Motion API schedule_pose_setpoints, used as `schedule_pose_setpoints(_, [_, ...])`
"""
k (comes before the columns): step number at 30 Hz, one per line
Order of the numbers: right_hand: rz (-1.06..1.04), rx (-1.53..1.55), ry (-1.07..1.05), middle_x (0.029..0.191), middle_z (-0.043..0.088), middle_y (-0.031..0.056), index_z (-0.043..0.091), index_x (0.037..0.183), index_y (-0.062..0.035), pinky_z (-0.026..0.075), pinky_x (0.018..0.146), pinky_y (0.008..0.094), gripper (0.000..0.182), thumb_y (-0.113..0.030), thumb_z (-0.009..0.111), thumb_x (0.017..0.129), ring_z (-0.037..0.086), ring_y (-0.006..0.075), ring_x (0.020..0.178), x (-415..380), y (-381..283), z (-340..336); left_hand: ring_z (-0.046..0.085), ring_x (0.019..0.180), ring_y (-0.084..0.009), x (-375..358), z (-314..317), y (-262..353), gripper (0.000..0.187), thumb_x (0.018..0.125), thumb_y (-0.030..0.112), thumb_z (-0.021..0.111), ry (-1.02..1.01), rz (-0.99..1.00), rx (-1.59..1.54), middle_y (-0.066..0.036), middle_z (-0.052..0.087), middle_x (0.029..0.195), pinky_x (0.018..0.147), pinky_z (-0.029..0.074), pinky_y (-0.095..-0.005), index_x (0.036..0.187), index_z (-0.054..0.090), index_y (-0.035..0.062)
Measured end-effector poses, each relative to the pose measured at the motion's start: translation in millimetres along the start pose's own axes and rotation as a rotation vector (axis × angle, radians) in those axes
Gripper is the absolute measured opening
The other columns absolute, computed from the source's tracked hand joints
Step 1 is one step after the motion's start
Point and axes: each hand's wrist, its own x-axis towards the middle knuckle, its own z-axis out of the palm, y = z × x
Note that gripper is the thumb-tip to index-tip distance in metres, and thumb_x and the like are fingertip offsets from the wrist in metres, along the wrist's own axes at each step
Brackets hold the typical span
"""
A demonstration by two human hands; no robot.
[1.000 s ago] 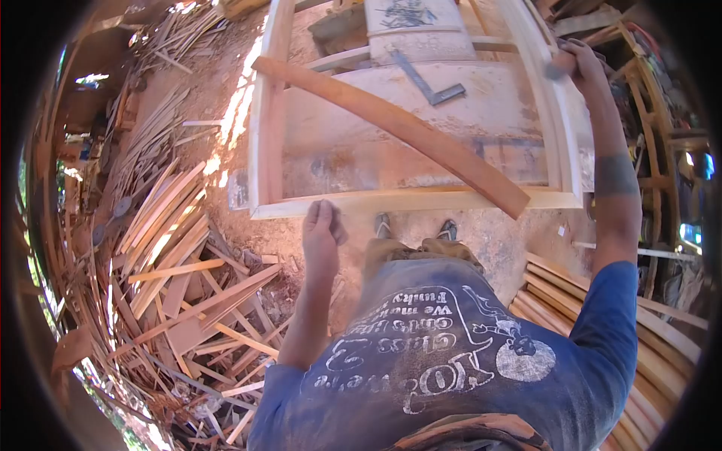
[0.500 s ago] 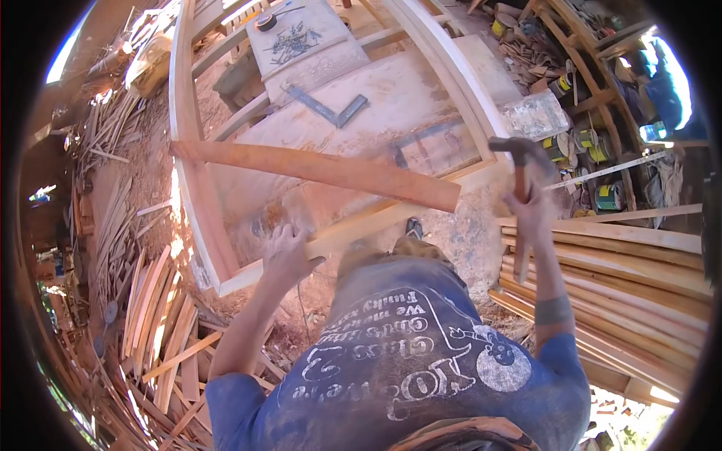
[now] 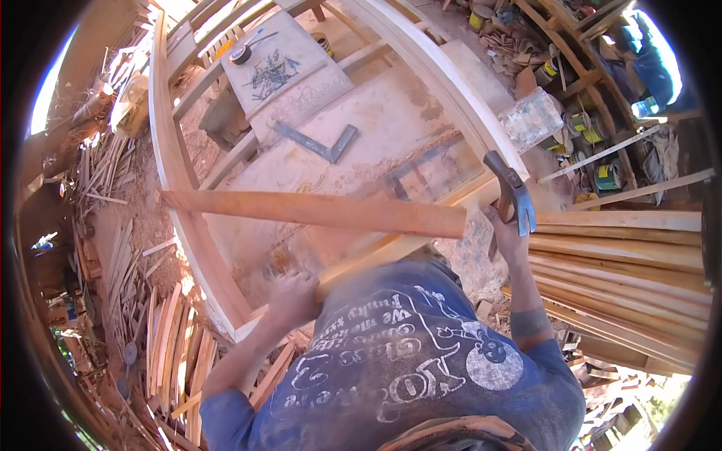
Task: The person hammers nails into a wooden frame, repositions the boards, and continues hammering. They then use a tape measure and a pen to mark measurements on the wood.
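Observation:
My left hand [image 3: 295, 296] is closed over the near rail [image 3: 338, 277] of a large wooden frame [image 3: 167, 143], close to its left corner. A claw hammer [image 3: 508, 180] is in my right hand [image 3: 511, 234], by the frame's near right corner, with its head raised and its handle largely hidden by the hand. Between the hands, a loose reddish board [image 3: 316, 210] lies slantwise across the frame, its left end over the left side piece and its right end close to the near rail.
Inside the frame, a metal square [image 3: 320, 146] rests on the dusty worktable [image 3: 376, 113]. Nails [image 3: 271, 74] and a tape measure [image 3: 240, 54] lie on a flat slab behind it. Stacked timber [image 3: 617, 252] is at right, offcuts [image 3: 177, 338] at left, and shelved cans [image 3: 583, 128] at far right.
The view has shifted, so the frame and board appear lower. The hammer has turned in my right hand, its head now pointing differently. My left hand's fingers have drawn in round the rail.

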Motion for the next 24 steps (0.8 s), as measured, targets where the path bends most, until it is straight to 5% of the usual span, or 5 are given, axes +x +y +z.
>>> schedule_pose_setpoints(11, [-0.058,0.002,-0.102,0.095,0.062,0.0076,0.059,0.115,0.0017,0.049,0.079,0.0337,0.04,-0.016,0.078,0.086,0.056,0.0193,0.087,44,16,35,0.066,0.089,-0.0272,36,-8,-29,0.033,0.072,0.034,0.077,-0.071,-0.102,0.048,-0.012,0.07,0.089,0.082,0.049,-0.0441,0.092,0.071,0.0098])
schedule_pose_setpoints(13, [-0.143,-0.022,-0.057,0.086,0.061,0.0035,0.06,0.105,-0.0009,0.049,0.071,0.0304,0.027,-0.014,0.076,0.088,0.056,0.0141,0.077,49,20,36,0.067,0.091,-0.0285,34,-15,-27,0.038,0.076,0.036,0.076,-0.098,-0.117,0.022,-0.014,0.07,0.092,0.084,0.049,-0.0461,0.101,0.068,0.0085])
schedule_pose_setpoints(16, [-0.031,0.205,0.025,0.077,0.06,0.001,0.058,0.093,-0.004,0.048,0.06,0.0276,0.017,-0.013,0.073,0.092,0.057,0.0105,0.066,32,16,36,0.065,0.089,-0.0308,31,-35,-39,0.039,0.086,0.031,0.067,0.014,-0.167,-0.35,-0.015,0.068,0.092,0.085,0.049,-0.0426,0.113,0.06,0.0043])
schedule_pose_setpoints(19, [0.121,0.288,0.154,0.061,0.052,-0.0011,0.053,0.085,-0.0078,0.043,0.046,0.0246,0.019,-0.013,0.068,0.095,0.052,0.0073,0.051,0,1,28,0.06,0.082,-0.019,39,-45,-57,0.028,0.094,0.016,0.06,0.045,-0.244,-0.744,-0.011,0.063,0.089,0.074,0.048,-0.0336,0.116,0.054,0.0004])
schedule_pose_setpoints(24, [0.354,0.245,0.208,0.058,0.049,-0.0016,0.051,0.088,-0.0065,0.034,0.038,0.0236,0.022,-0.016,0.07,0.093,0.043,0.0064,0.042,-68,30,-1,0.057,0.079,-0.0161,64,-44,-28,0.02,0.098,0.007,0.049,-0.017,-0.009,-1.225,-0.008,0.064,0.094,0.072,0.047,-0.0346,0.115,0.054,-0.002])
